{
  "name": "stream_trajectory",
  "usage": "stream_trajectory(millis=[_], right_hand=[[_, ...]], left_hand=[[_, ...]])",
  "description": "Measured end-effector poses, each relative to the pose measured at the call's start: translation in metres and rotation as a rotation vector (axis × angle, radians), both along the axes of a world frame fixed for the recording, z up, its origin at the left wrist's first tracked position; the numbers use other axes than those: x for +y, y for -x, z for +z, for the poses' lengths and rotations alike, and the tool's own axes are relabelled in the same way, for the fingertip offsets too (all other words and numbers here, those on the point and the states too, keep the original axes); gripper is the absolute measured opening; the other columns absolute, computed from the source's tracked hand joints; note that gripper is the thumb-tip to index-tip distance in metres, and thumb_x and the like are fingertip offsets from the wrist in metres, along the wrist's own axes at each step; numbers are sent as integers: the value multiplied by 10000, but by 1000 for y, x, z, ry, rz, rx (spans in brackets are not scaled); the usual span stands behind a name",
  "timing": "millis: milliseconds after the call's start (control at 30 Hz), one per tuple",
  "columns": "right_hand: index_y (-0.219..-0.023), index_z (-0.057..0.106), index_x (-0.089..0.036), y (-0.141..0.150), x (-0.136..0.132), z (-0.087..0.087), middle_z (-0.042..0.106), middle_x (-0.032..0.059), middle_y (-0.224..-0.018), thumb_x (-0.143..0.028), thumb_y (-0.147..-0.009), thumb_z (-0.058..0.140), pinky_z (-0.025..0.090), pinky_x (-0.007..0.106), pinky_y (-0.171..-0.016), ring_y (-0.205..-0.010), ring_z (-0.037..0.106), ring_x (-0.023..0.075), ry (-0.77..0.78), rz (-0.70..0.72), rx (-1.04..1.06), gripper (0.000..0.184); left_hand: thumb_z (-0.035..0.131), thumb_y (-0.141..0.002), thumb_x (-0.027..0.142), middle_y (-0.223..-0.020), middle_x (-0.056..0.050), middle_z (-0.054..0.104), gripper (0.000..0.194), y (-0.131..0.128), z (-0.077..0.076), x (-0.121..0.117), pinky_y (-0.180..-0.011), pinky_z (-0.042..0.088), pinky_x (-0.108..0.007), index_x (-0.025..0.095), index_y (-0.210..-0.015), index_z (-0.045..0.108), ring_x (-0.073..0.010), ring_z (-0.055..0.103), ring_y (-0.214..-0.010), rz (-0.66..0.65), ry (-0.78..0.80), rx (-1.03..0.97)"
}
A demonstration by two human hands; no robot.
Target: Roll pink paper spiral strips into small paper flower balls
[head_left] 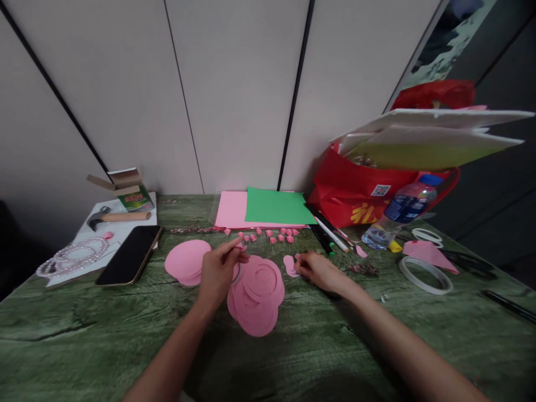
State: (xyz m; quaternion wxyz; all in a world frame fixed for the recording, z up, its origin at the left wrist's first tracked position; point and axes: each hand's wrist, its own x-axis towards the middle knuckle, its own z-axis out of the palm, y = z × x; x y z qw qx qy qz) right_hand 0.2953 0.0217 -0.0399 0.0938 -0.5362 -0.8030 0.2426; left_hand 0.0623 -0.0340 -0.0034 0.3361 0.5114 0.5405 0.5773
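Observation:
My left hand [218, 269] is closed in a pinch on a small pink paper piece [241, 247], whose exact shape is partly covered by the fingers. It hovers beside a heap of pink paper circles [257, 304], the top one cut in a spiral. To its left lies a stack of plain pink paper discs [187, 261]. My right hand [315, 269] rests low over the table with its fingertips closed at the edge of small pink paper cutouts [288, 263]. Behind both hands, several small rolled pink paper roses [273, 240] stand in a loose row.
Green paper [278, 206] and pink sheets lie at the back. On the right are a red bag [339, 187], a water bottle [396, 212], a tape roll [425, 274] and scissors [473, 262]. A phone [130, 255], hammer [125, 218] and bead string [75, 257] lie left.

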Motion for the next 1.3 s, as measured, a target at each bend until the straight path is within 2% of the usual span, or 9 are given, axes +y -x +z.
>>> stream_trajectory(millis=[167,300,400,433,533,600,667,833,1300], right_hand=[[-742,592,-157,-1,-3,-3,618,89,-811,-207,-798,483,383,232,-679,-754,580,169,-26,9,-19,133],[-687,558,-161,-4,-5,2,600,70,-747,-201,-818,447,389,239,-681,-738,563,167,-27,43,-10,176],[-644,516,-166,1,-8,22,581,50,-722,-193,-830,413,394,244,-679,-721,545,157,-46,72,46,214],[-647,509,-166,5,-10,32,575,44,-724,-205,-827,422,396,246,-667,-711,537,154,-65,90,128,204],[-698,513,-168,27,-18,65,546,7,-688,-234,-827,440,400,226,-579,-601,509,119,7,209,392,163],[-692,530,-167,44,-22,82,550,0,-694,-222,-809,483,400,220,-592,-636,516,116,12,283,463,138],[-670,541,-161,58,-22,91,572,-1,-677,-184,-793,504,402,214,-594,-650,535,114,46,355,485,130],[-655,562,-152,71,-15,91,619,11,-675,-122,-761,502,429,217,-587,-648,576,119,114,343,462,125],[-662,595,-142,61,-6,79,669,42,-703,-148,-747,495,473,229,-569,-646,629,140,145,379,471,132]], left_hand=[[541,-745,214,-674,-17,701,253,-2,4,-2,-646,538,-280,151,-945,684,-154,658,-621,6,-25,62],[529,-748,187,-739,-19,708,231,-4,4,-4,-644,530,-266,179,-910,695,-148,654,-647,-8,-74,128],[517,-752,177,-748,-17,704,232,-6,-1,-3,-635,525,-266,197,-896,697,-145,648,-645,-47,-97,179],[513,-752,175,-740,-17,702,234,-6,-2,-3,-631,524,-265,197,-894,697,-143,645,-635,-62,-99,198],[512,-745,170,-727,-21,702,232,-7,-6,-2,-617,520,-261,187,-886,696,-141,641,-616,-103,-85,236],[514,-737,163,-730,-24,708,230,-7,-5,-2,-614,520,-260,181,-876,696,-140,640,-606,-119,-74,243],[519,-727,156,-718,-25,711,223,-7,-2,-2,-615,519,-259,177,-857,700,-140,640,-595,-131,-66,242],[517,-736,164,-631,-25,698,224,-6,5,-4,-613,516,-259,159,-859,704,-154,647,-591,-177,-25,194],[563,-711,154,-662,-21,719,206,-10,11,-6,-619,534,-253,165,-856,708,-146,657,-591,-234,67,79]])
